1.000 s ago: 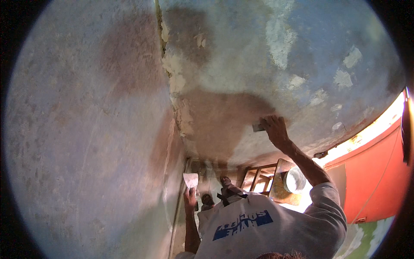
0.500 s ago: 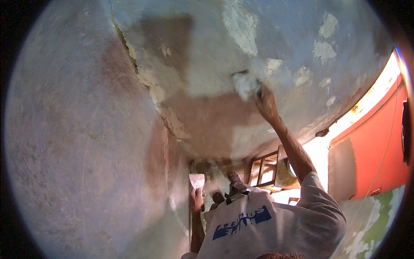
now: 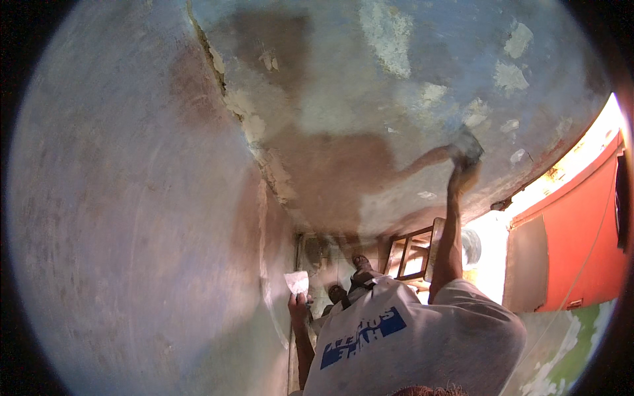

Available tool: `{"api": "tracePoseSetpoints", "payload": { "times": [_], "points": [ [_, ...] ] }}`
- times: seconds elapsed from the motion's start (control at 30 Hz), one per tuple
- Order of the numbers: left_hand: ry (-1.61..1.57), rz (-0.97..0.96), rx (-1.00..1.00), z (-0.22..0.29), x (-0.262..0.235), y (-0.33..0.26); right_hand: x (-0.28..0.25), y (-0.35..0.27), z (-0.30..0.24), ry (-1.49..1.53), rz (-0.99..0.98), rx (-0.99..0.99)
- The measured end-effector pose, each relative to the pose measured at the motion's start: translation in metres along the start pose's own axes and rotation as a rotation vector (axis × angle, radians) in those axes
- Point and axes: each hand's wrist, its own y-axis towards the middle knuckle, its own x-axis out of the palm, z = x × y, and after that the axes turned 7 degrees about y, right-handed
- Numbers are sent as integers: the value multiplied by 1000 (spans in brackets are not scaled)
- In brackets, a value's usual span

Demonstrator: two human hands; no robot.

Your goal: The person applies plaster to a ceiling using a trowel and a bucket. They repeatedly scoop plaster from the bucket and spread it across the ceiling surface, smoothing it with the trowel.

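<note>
Clasping scraper (image 3: 297,282) in left hand (image 3: 300,304), lower centre; with nearer right hand (image 3: 467,162), gripping blurred blade (image 3: 465,140) just below pale patch (image 3: 475,111), upper right.

Compared with half a second ago, the right hand (image 3: 467,169) and its blurred scraper (image 3: 466,144) stand lower and farther right on the wall (image 3: 343,109), below a pale patch (image 3: 475,112).
</note>
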Motion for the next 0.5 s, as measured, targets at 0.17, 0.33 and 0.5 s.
{"api": "tracePoseSetpoints", "payload": {
  "times": [0.17,0.33,0.5],
  "points": [
    [72,-35,-35,14,-4,1,-6,7,-49,170,-99,-170],
    [85,-113,-31,65,10,19,59,-30,-86,-120,-287,-493],
    [98,-103,-84,75,20,24,73,-99,-69,-250,-403,-548]
  ]
}}
